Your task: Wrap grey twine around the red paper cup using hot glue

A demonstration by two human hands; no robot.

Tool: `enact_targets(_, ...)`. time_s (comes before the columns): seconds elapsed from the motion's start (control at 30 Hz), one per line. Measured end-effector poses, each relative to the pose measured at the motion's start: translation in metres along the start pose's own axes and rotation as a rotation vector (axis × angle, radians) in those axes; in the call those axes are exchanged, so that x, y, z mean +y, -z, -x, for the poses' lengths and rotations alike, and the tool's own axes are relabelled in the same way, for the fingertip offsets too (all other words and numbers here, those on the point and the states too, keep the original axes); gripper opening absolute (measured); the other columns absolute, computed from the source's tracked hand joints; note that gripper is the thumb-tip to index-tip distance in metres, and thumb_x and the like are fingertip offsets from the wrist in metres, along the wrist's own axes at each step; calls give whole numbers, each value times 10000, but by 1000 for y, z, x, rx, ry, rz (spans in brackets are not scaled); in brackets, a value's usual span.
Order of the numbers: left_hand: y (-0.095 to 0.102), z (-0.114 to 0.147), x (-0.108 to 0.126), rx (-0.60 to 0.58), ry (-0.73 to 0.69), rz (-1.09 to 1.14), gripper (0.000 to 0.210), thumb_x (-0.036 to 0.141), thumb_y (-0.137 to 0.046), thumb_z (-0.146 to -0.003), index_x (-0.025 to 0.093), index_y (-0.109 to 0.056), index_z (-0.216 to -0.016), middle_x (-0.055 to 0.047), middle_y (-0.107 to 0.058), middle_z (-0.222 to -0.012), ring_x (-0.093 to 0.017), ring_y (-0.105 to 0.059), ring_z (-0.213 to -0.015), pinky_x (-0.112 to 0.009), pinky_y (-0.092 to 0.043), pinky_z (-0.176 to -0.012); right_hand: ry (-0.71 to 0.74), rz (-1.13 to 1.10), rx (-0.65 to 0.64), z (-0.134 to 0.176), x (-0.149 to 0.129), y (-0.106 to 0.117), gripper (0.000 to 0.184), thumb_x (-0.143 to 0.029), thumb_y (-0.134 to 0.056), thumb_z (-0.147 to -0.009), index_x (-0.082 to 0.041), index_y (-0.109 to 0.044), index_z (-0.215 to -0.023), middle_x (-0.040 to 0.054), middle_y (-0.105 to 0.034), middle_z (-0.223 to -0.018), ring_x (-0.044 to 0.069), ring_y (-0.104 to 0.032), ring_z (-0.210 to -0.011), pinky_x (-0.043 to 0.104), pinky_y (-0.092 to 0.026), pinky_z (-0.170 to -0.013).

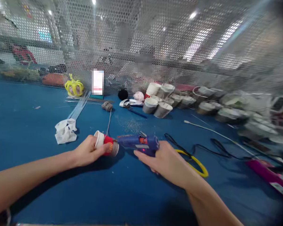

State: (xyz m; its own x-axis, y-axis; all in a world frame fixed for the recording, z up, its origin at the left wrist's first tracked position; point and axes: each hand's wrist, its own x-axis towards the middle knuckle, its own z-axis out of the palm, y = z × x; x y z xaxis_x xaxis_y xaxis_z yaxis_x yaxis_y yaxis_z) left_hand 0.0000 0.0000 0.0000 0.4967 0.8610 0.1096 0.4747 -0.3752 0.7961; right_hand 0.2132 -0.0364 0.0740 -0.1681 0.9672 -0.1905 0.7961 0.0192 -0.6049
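My left hand (88,151) is closed around a red and white paper cup (108,147), which lies tilted on its side above the table. Grey yarn covers the cup's end on the right, and a strand (109,122) runs from it up to a small grey yarn ball (107,106). My right hand (161,160) grips a blue glue gun (138,142) by its handle, with a small red light lit on its body. The gun's nozzle points left and meets, or nearly meets, the cup at the yarn's edge.
Crumpled white material (66,131) and clear glue sticks (80,105) lie to the left. Several grey-wrapped cups (163,110) stand back right. A black cord (217,146), yellow ring (201,168) and purple power strip (266,175) are on the right. Perforated metal mesh (122,37) borders the blue table (132,194).
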Motion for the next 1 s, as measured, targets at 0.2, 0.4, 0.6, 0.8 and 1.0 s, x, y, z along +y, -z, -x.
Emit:
enact_targets(0.2,2,2,4,-7,-3,78,329,347,-351,-791,137,-386,-539,49,-282,-521,-61,-239,-486,-186,-223,-435,21,31,25,1,1,0,414,-406,-495,-698,-189,-358,-374,-37,-403,-332,65,-368,-302,192,-316,-329)
enact_targets(0.4,1,2,-1,1,31,104,362,377,-349,-794,121,-461,-564,43,-306,-528,-66,-262,-491,-181,-259,-444,37,35,28,1,0,0,387,-390,-491,-707,-189,-364,-401,-40,-404,-333,61,-353,-298,193,-283,-314)
enact_targets(0.6,1,2,0,5,59,122,391,393,-355,-794,87,-593,-741,8,-482,-570,-89,-401,-520,-186,-353,-489,29,11,10,2,2,0,363,-397,-493,-705,-189,-375,-433,-43,-417,-346,59,-354,-297,193,-272,-313)
enact_targets(0.8,0,2,0,11,68,153,402,390,-367,-794,79,-622,-782,-31,-585,-645,-127,-497,-598,-208,-414,-558,23,23,11,2,3,-1,354,-397,-496,-701,-191,-368,-443,-43,-425,-348,60,-360,-296,195,-268,-312)
enact_targets(1.0,1,0,5,-9,65,237,379,391,-384,-796,96,-619,-830,-44,-628,-752,-151,-548,-683,-236,-440,-638,35,12,10,4,2,-2,321,-366,-522,-682,-198,-341,-477,-60,-424,-345,58,-360,-293,194,-258,-315)
